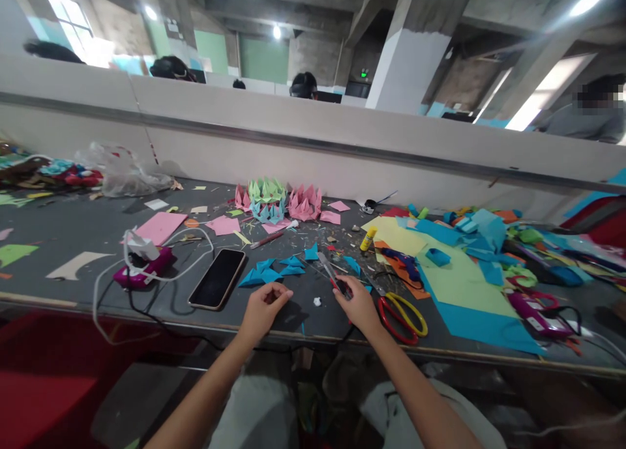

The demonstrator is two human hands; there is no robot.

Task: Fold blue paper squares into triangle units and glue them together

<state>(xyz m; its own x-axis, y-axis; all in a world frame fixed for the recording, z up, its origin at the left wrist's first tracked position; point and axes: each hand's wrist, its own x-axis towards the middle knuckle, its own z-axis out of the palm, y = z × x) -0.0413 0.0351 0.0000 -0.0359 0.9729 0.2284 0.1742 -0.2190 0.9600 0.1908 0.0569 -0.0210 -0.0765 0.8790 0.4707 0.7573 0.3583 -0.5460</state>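
Observation:
My left hand (264, 307) rests at the table's near edge with its fingers curled together; what it pinches, if anything, is too small to make out. My right hand (356, 300) is closed on a red-handled cutter knife (328, 271) whose blade points up and left. Folded blue paper pieces (274, 271) lie just beyond my left hand. A small white scrap (317, 301) sits between my hands. Red and yellow scissors (402, 313) lie right of my right hand.
A black phone (218, 278) and a pink charger with white cable (141, 266) lie to the left. Pink, green and blue paper crowns (278, 202) stand at the back. Coloured sheets (454, 273), a glue stick (368, 239) and a glue gun (531, 305) crowd the right. People sit behind the partition (313, 133).

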